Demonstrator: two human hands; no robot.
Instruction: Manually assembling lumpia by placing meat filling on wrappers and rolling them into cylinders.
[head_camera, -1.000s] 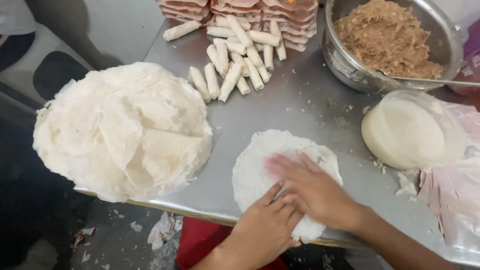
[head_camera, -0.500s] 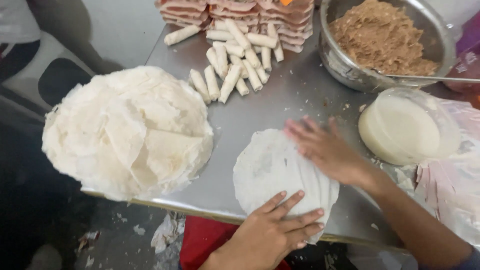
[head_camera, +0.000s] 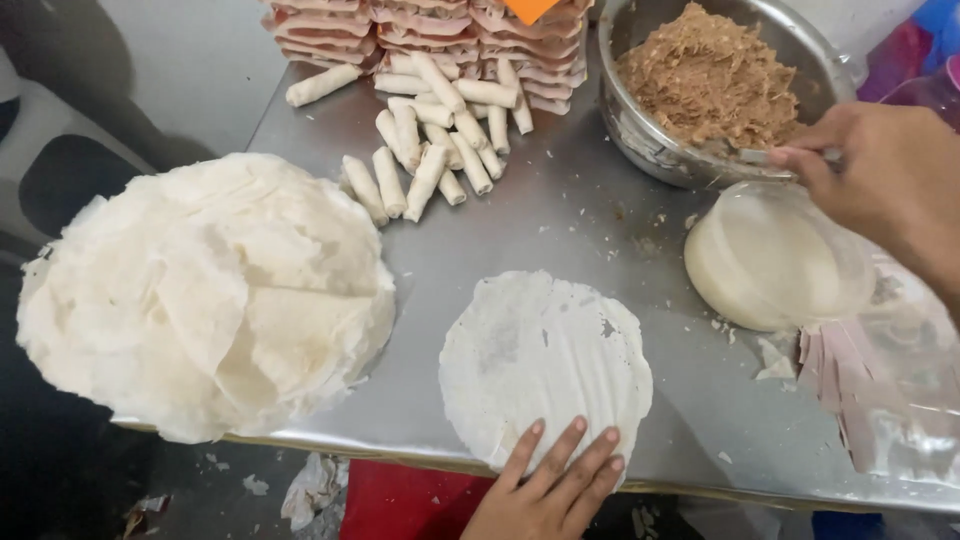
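A thin round white wrapper (head_camera: 545, 365) lies flat on the steel table (head_camera: 560, 220) near its front edge. My left hand (head_camera: 555, 485) rests flat on the wrapper's near edge, fingers spread. My right hand (head_camera: 885, 175) is at the right, gripping the handle of a metal spoon (head_camera: 775, 155) that reaches into the metal bowl (head_camera: 650, 130) of brown shredded filling (head_camera: 710, 75). Just below that hand stands a round clear container of pale paste (head_camera: 775, 255).
A big pile of loose wrappers (head_camera: 205, 290) covers the table's left side. Several rolled white sticks (head_camera: 440, 140) lie at the back centre before stacks of pink slices (head_camera: 430, 30). More pink strips in plastic (head_camera: 870, 390) lie at right.
My right hand has left the wrapper and moved up and to the right, taking hold of the spoon at the bowl. My left hand stays on the wrapper's near edge.
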